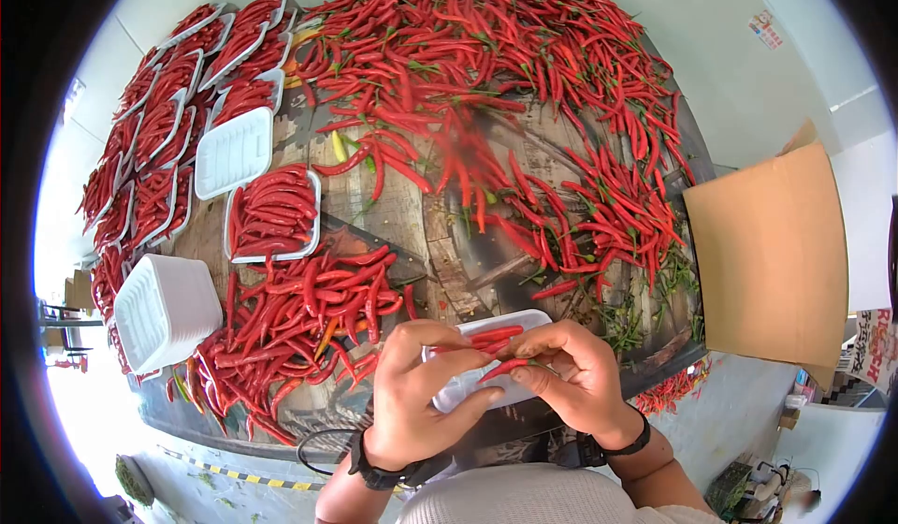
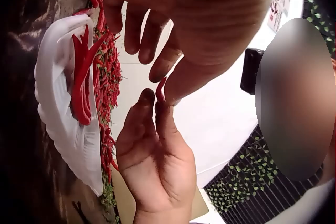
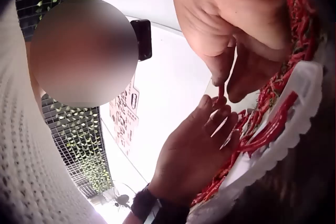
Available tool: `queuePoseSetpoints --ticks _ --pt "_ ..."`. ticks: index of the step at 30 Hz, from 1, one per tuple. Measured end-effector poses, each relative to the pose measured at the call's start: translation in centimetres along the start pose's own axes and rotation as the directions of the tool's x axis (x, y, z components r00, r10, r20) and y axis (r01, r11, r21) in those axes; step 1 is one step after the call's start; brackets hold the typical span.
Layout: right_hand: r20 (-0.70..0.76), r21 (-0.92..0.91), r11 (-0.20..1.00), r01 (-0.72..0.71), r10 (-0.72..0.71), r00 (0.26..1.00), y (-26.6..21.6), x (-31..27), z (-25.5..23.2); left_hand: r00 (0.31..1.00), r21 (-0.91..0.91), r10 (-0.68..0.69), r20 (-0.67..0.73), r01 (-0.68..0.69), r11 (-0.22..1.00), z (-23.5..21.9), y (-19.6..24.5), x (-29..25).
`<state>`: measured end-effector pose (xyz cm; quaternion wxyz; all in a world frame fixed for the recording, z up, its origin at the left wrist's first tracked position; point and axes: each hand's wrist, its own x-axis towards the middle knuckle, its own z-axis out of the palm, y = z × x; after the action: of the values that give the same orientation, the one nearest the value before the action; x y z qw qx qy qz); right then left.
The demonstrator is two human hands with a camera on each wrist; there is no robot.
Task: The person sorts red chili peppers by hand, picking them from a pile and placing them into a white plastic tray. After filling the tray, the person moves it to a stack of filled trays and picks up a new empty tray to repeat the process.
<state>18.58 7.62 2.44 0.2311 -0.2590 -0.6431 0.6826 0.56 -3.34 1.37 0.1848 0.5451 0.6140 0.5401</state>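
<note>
Both hands meet over a white foam tray (image 1: pixel 468 388) at the table's near edge. Between them they pinch one red chili (image 1: pixel 505 367): my left hand (image 1: pixel 440 374) holds one end and my right hand (image 1: pixel 561 360) the other. A few red chilies (image 1: pixel 496 335) lie in the tray. In the left wrist view, the chili (image 2: pixel 160 90) shows as a thin red tip between the left hand (image 2: pixel 173 71) above and the right hand (image 2: pixel 152 108) below, with the tray (image 2: pixel 52 113) at the left. The right wrist view shows the same chili (image 3: pixel 221 90) between the right hand (image 3: pixel 231 71), the left hand (image 3: pixel 210 113) and the tray (image 3: pixel 299 108).
Loose red chilies (image 1: pixel 468 56) cover most of the table, with another heap (image 1: pixel 299 318) to my left. Filled trays (image 1: pixel 159 122) line the far left, with one full tray (image 1: pixel 271 211), an empty one (image 1: pixel 234 150) and a stack of empties (image 1: pixel 164 309). A cardboard box (image 1: pixel 776 253) stands right.
</note>
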Motion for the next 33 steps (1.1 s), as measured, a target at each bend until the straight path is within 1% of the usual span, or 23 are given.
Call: queuePoseSetpoints --ticks 1,3,5,7,8,10,13,15,20,23,25,26,27,28,29,31,32,33 --pt "-0.007 -0.006 1.0 0.026 -0.026 1.0 -0.1 0.1 0.2 1.0 0.0 -0.003 -0.006 0.003 1.0 0.0 -0.2 -0.1" --pt "-0.025 -0.001 1.0 0.023 -0.023 0.999 -0.2 0.1 0.7 0.999 0.019 0.049 -0.019 -0.048 0.999 0.3 -0.7 -0.3" --pt "-0.046 0.005 1.0 0.022 -0.022 0.999 -0.2 0.2 0.7 0.999 0.014 0.035 -0.03 -0.034 0.999 0.1 -0.3 -0.2" --pt "-0.026 -0.264 0.953 0.148 -0.161 0.987 -0.1 0.5 0.5 0.999 0.009 0.021 -0.037 -0.021 1.0 0.1 -0.2 -0.2" --pt "-0.025 -0.266 0.953 0.147 -0.159 0.987 -0.2 0.6 0.5 0.999 0.023 0.032 -0.043 -0.031 0.999 0.0 -0.3 -0.2" --pt "-0.021 -0.329 0.922 0.206 -0.225 0.974 -0.6 0.7 0.6 0.998 0.034 0.044 -0.047 -0.042 0.999 0.0 -0.3 -0.2" --pt "-0.061 -0.388 0.894 0.223 -0.266 0.962 -0.1 0.4 0.6 0.998 0.052 0.044 -0.055 -0.042 0.998 0.0 -0.1 -0.1" --pt "-0.072 -0.397 0.891 0.219 -0.269 0.961 -0.2 0.3 0.8 0.999 0.09 0.043 -0.024 -0.041 0.995 -0.1 0.0 -0.2" --pt "-0.105 -0.437 0.872 0.219 -0.291 0.951 -0.4 0.1 0.9 0.998 0.109 0.061 -0.017 -0.059 0.992 0.2 -0.1 -0.2" --pt "-0.099 -0.389 0.896 0.213 -0.27 0.958 -0.2 0.0 0.6 0.999 0.095 0.054 0.0 -0.054 0.994 0.1 -0.1 -0.3" --pt "-0.034 -0.225 0.962 0.156 -0.167 0.985 0.1 -0.2 0.0 0.998 0.081 0.054 0.022 -0.056 0.995 -0.1 -0.1 -0.3" --pt "-0.05 -0.227 0.961 0.157 -0.172 0.984 0.1 -0.5 -0.1 0.998 0.074 0.056 0.033 -0.058 0.996 -0.1 -0.1 -0.3" --pt "-0.018 0.064 0.998 -0.006 0.007 1.0 0.1 -0.7 -0.2 0.997 0.065 0.058 0.043 -0.061 0.996 -0.1 -0.2 -0.3" --pt "0.065 0.342 0.923 -0.178 0.166 0.984 0.1 -0.9 -0.3 0.997 0.049 0.055 0.053 -0.058 0.997 -0.1 -0.3 -0.5" --pt "0.05 0.343 0.924 -0.168 0.16 0.986 0.1 -1.0 -0.4 0.996 0.043 0.066 0.063 -0.068 0.997 -0.1 -0.3 -0.5" --pt "0.155 0.474 0.836 -0.276 0.23 0.961 0.2 -1.0 -0.7 0.995 0.024 0.068 0.07 -0.07 0.997 0.0 -0.4 -0.5" --pt "0.141 0.477 0.838 -0.265 0.225 0.964 0.3 -1.2 -1.0 0.995 0.03 0.068 0.08 -0.071 0.997 0.0 -0.3 -0.6" --pt "0.049 0.464 0.86 -0.212 0.214 0.976 0.4 -1.4 -1.3 0.993 0.025 0.078 0.089 -0.081 0.996 0.0 -0.3 -0.6"
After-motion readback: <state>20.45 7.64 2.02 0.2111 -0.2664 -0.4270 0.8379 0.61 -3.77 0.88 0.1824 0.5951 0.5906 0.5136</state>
